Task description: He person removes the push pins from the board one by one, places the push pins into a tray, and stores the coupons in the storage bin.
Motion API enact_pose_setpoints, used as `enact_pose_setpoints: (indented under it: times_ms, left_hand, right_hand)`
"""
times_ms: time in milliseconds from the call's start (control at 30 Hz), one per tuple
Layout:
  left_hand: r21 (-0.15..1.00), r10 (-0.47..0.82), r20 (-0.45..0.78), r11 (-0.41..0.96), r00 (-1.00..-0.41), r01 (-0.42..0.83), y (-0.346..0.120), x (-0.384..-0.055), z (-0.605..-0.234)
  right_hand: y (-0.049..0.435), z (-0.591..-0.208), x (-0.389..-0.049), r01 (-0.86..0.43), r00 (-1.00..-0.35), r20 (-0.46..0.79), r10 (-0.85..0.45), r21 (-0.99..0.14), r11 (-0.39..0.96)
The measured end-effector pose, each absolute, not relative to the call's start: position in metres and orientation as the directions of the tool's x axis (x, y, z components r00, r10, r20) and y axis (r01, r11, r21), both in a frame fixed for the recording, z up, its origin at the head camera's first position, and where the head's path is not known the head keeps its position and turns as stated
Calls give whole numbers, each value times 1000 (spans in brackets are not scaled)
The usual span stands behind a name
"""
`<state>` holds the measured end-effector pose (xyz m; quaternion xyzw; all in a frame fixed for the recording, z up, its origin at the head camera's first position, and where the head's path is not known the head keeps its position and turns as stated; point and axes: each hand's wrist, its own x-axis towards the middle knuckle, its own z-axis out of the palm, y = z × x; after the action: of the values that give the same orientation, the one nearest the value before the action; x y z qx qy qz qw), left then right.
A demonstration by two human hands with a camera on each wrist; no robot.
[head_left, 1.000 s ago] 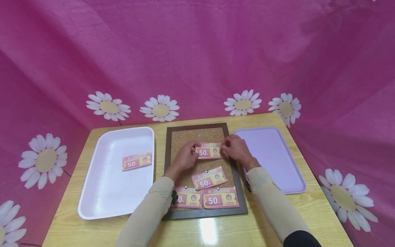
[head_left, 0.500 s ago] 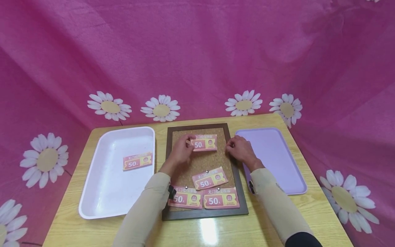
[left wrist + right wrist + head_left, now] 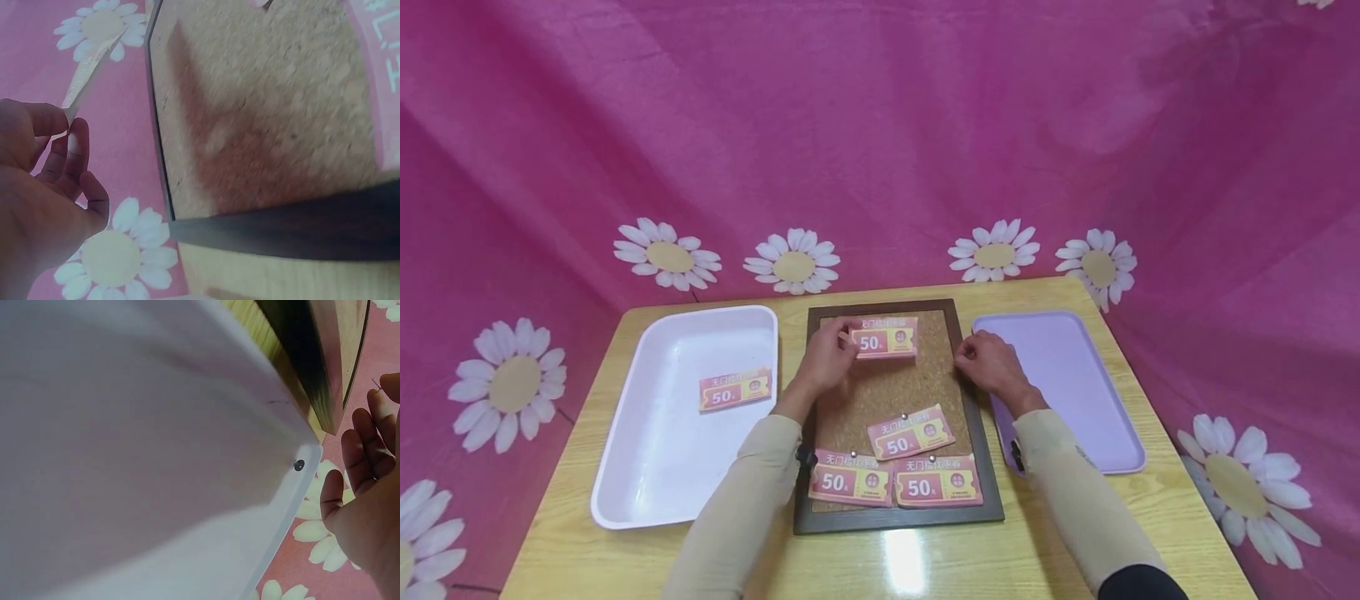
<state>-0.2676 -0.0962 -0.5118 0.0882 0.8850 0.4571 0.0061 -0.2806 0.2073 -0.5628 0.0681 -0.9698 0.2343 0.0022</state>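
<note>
On counter (image 3: 550, 533), far left, white tray (image 3: 655, 450) with loose coupon (image 3: 735, 389) inside; next, framed cork board (image 3: 887, 387), left hand (image 3: 823, 358) pinching held coupon (image 3: 886, 338) by its left end over the upper part, three pinned coupons (image 3: 938, 483) lower down. By the frame's right edge, right hand (image 3: 997, 367), apparently with a thin pin (image 3: 375, 383) in its grip; beyond, lilac tray (image 3: 1075, 400). Seemingly at the positioning step, with flattening and pinning likely called for next; legible: "50" and Chinese heading beginning 无门, finer print too small.
</note>
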Motion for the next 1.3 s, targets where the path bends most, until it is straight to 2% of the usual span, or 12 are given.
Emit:
enact_pose_setpoints:
  times_ms: [167,333,500,867,1300]
  left_hand:
    - [804,136,106,571,-985,166,-103,-267,-501]
    - [812,104,57,573,-993,107,-114,-268,-494]
    - [797,77,73,595,-994,104,-123,-269,-493]
    - [827,19,55,560,-998,56,-136,-271,-490]
    - [851,-23,60,524,-998,39,-154,-271,-487]
  right_hand:
    - [212,-564,-281,-129,-992,43,-122,-438,890]
    - [216,-567,-281,-136,-990,39,-132,-411,901]
    - [219,-569,-280,-151,-989,57,-140,-388,909]
    - [224,-571,-278,-158,-987,77,-139,-376,913]
    - [232,-577,-277,-140,-990,46,-133,-387,911]
